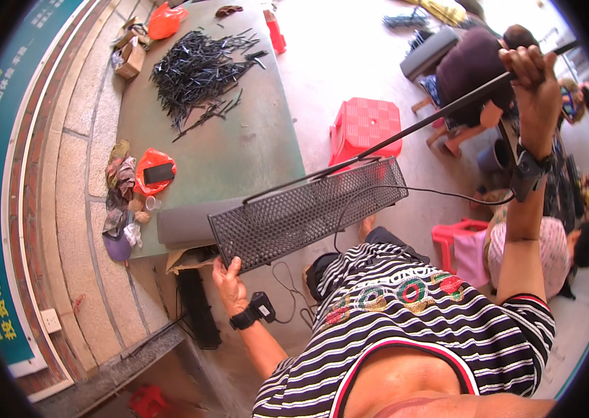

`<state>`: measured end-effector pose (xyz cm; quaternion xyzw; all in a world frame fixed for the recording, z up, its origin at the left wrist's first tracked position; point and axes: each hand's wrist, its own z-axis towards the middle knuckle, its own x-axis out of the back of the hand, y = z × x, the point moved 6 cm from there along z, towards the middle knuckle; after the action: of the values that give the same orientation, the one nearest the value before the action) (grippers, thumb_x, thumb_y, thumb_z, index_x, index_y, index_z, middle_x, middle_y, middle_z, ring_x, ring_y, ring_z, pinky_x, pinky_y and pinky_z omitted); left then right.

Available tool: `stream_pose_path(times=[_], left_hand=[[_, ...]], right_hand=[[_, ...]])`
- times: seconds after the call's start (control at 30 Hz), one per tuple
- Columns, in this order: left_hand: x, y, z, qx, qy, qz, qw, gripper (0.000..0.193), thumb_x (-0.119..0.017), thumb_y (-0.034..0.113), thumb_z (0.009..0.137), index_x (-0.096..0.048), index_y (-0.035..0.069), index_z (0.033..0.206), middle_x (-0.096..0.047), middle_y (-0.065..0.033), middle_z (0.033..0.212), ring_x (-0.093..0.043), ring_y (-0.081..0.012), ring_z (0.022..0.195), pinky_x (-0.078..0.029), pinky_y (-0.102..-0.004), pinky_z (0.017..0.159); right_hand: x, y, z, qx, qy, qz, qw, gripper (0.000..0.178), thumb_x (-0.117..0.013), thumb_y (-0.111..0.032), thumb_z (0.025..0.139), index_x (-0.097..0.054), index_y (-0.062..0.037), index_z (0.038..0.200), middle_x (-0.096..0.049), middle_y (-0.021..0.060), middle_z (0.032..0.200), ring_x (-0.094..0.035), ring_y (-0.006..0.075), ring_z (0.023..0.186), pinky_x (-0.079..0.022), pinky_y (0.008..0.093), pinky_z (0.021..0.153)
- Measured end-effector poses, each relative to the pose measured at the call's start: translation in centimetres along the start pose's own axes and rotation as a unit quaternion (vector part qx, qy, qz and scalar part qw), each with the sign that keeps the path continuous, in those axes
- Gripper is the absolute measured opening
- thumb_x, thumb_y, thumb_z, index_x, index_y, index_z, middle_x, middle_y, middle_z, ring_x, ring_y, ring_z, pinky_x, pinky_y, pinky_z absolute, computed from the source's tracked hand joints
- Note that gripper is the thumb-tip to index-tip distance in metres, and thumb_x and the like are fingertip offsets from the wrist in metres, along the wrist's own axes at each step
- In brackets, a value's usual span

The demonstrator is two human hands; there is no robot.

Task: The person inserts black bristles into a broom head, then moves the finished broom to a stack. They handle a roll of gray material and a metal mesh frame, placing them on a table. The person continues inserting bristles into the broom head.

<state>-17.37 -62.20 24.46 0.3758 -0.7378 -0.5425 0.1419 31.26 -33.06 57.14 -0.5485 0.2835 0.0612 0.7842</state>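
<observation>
A long, narrow black mesh tray (308, 219) with a solid rim is held tilted in front of my body. My left hand (230, 284) grips its near-left corner, with the thumb on the rim. High on the right, my right hand (533, 90) is closed round a long, thin black bar (434, 115). That bar slopes down to the left and runs along the tray's far side; whether it is joined to the tray, I cannot tell. A thin black cable (441, 190) crosses the tray's right part and leads to the device on my right wrist.
A green-topped table (259, 139) carries a heap of thin black strips (200, 73), a grey roll (186, 223) and a red plastic bag (148, 182) with a dark phone-like slab. A red stool (366, 129) stands beyond the tray. Other people (472, 66) sit at the right.
</observation>
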Motion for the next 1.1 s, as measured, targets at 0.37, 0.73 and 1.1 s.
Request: stream_pose_path(times=[0.37, 0.73, 1.1], left_hand=[[-6.3, -11.0, 0.1, 0.016, 0.119, -0.128, 0.984, 0.030, -0.062, 0.003, 0.078, -0.052, 0.002, 0.106, -0.058, -0.0066, 0.101, -0.057, -0.0182, 0.086, -0.047, -0.0323, 0.076], [-9.5, -15.0, 13.1, 0.188, 0.132, 0.066, 0.971, 0.026, -0.066, 0.013, 0.079, -0.056, -0.001, 0.098, -0.058, -0.0034, 0.086, -0.051, -0.0118, 0.072, -0.042, -0.0276, 0.063], [-9.4, -22.2, 24.8, 0.282, 0.134, 0.047, 0.949, 0.027, -0.063, 0.021, 0.082, -0.054, 0.003, 0.102, -0.058, -0.0074, 0.092, -0.056, -0.0201, 0.075, -0.048, -0.0350, 0.068]], right_hand=[[-12.3, 15.8, 13.5, -0.110, -0.415, 0.061, 0.901, 0.034, -0.043, -0.030, 0.093, -0.044, -0.0048, 0.070, -0.040, 0.0001, 0.060, -0.044, 0.0124, 0.058, -0.044, 0.0350, 0.085], [-29.7, 28.1, 11.6, -0.088, -0.500, 0.051, 0.860, 0.043, -0.035, -0.040, 0.095, -0.032, -0.0113, 0.063, -0.026, -0.0036, 0.055, -0.029, 0.0093, 0.048, -0.047, 0.0327, 0.063], [-39.8, 39.2, 10.5, -0.088, -0.562, 0.019, 0.822, 0.048, -0.036, -0.048, 0.092, -0.032, -0.0101, 0.062, -0.028, -0.0030, 0.052, -0.032, 0.0090, 0.045, -0.049, 0.0330, 0.062]])
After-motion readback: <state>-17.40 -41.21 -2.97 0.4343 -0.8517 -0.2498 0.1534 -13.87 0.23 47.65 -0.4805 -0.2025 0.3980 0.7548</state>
